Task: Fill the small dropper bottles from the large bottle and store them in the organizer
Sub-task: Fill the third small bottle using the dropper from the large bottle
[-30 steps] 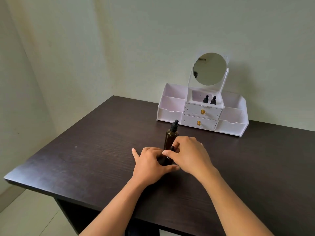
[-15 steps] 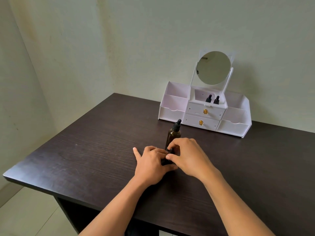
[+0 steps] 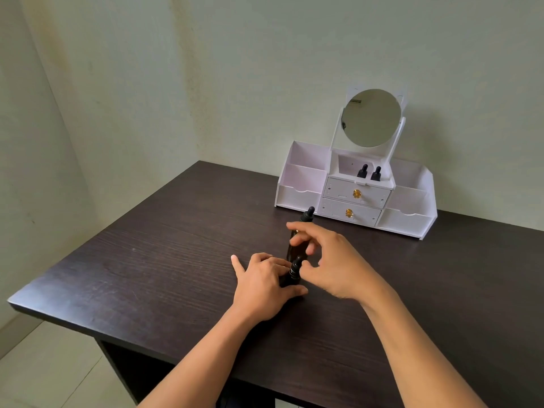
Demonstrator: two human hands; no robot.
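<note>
Near the middle of the tabletop (image 3: 147, 260), the left hand (image 3: 262, 285) grips a small dropper bottle (image 3: 295, 270), likely steadying it, while the right hand (image 3: 338, 260) hovers spread and empty by the large bottle (image 3: 295, 248).

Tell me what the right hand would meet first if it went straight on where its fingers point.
Probably the large bottle, standing just behind the fingers of the right hand. Depth is unclear, so they may be touching it now.
</note>
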